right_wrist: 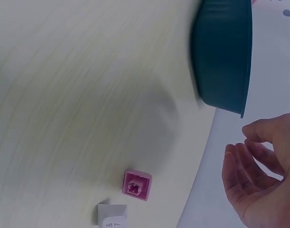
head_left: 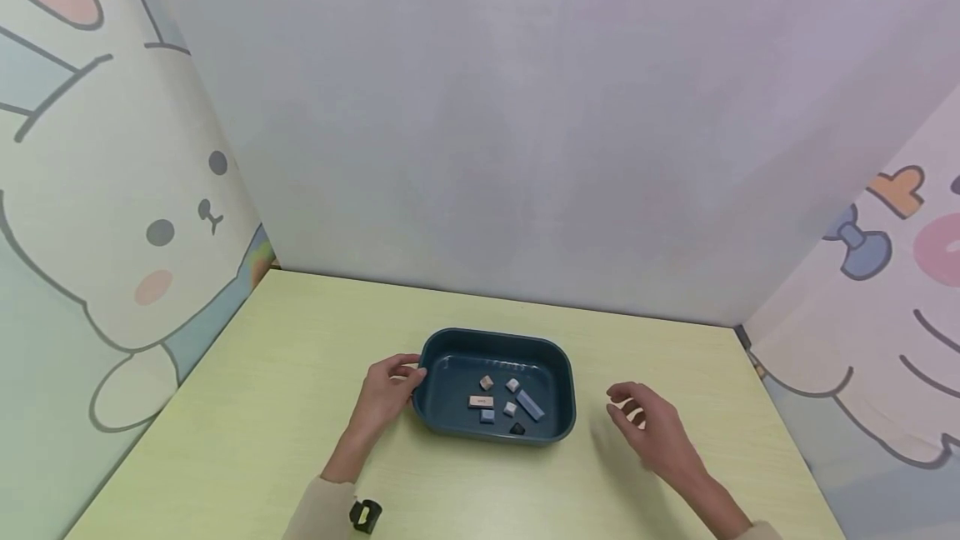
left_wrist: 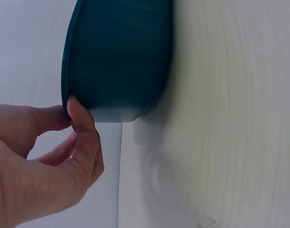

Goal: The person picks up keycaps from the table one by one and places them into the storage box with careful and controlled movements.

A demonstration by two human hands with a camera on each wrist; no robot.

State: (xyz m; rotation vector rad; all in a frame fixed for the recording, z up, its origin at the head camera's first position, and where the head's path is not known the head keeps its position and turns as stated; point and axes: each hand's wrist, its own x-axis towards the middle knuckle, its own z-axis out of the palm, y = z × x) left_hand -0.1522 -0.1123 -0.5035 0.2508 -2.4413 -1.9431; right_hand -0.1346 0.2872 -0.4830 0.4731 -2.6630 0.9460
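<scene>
We see a dark teal tray [head_left: 442, 357] on the pale green bench [head_left: 285, 373], near centre. Our left hand [head_left: 386, 394] sits at the tray's 9 o'clock side, fingertips touching its rim. Our right hand [head_left: 648, 427] hovers at 3 o'clock, apart from the tray, fingers loosely curled, nothing in its grip. Inside the tray lie several small blocks: a long blue one [head_left: 529, 405] toward 4 o'clock, a pale pink bar [head_left: 481, 401] near centre, small grey ones [head_left: 513, 385] above, a black piece [head_left: 517, 429] at 5 o'clock. A black strap [head_left: 364, 515] shows at the left sleeve [head_left: 322, 511].
</scene>
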